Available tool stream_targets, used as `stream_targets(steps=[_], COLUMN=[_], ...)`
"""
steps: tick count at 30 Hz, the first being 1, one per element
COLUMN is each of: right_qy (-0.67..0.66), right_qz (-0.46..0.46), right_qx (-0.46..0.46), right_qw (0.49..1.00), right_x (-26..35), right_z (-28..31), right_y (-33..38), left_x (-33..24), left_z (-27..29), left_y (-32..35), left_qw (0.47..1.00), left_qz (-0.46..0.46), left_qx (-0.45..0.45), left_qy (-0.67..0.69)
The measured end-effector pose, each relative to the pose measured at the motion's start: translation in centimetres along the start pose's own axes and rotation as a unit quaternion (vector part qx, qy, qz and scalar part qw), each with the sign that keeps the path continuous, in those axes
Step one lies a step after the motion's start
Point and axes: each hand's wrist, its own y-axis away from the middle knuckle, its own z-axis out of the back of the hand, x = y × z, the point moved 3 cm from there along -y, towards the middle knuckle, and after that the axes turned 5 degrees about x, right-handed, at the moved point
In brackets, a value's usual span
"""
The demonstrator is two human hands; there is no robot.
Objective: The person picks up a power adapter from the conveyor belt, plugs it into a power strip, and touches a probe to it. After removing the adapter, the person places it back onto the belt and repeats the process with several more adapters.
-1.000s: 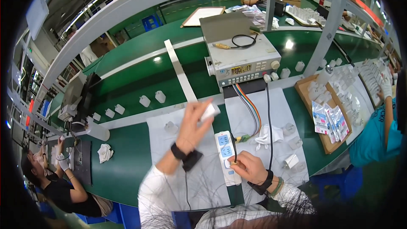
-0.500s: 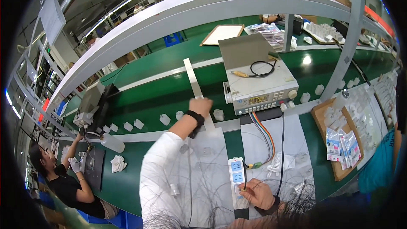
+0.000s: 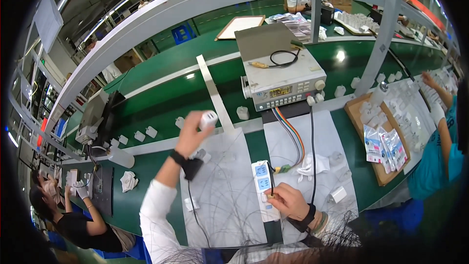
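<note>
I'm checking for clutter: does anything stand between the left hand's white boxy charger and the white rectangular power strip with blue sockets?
Nothing visible stands between the white boxy charger in the left hand and the white rectangular power strip; the right hand is at its lower half.

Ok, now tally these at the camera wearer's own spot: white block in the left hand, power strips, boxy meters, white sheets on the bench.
White block in left hand: 1
Power strip: 1
Boxy meter: 1
White sheets: 2
Total: 5
</note>
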Motion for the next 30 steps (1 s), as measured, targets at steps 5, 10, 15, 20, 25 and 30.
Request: stream_targets(steps=[5,10,15,20,25,30], right_qy=[0.006,-0.003,-0.01,-0.014,-0.004,0.04], right_qz=[0.021,0.026,0.013,0.024,0.045,0.127], right_qx=[-0.009,0.001,-0.002,-0.006,-0.015,-0.107], right_qw=[1.0,1.0,1.0,1.0,0.999,0.985], right_x=[-0.2,0.0,-0.1,0.0,-0.2,2.0], right_z=[-0.2,-0.4,-0.5,-0.2,-0.4,1.0], right_y=[0.2,0.3,0.3,0.5,0.2,-0.3], left_x=[-6.8,-7.8,-9.9,-11.1,-11.9,-11.6], left_z=[-8.5,-12.3,-12.0,-10.9,-10.7,-13.0], left_y=[6.4,7.5,7.7,9.1,12.1,13.7], left_qw=[0.845,0.891,0.961,0.985,0.957,0.959], left_qz=[0.121,0.163,0.053,-0.019,-0.091,-0.111], left_qx=[0.152,0.17,0.152,0.046,0.087,0.135], left_qy=[0.498,0.388,0.225,0.166,0.262,0.221])
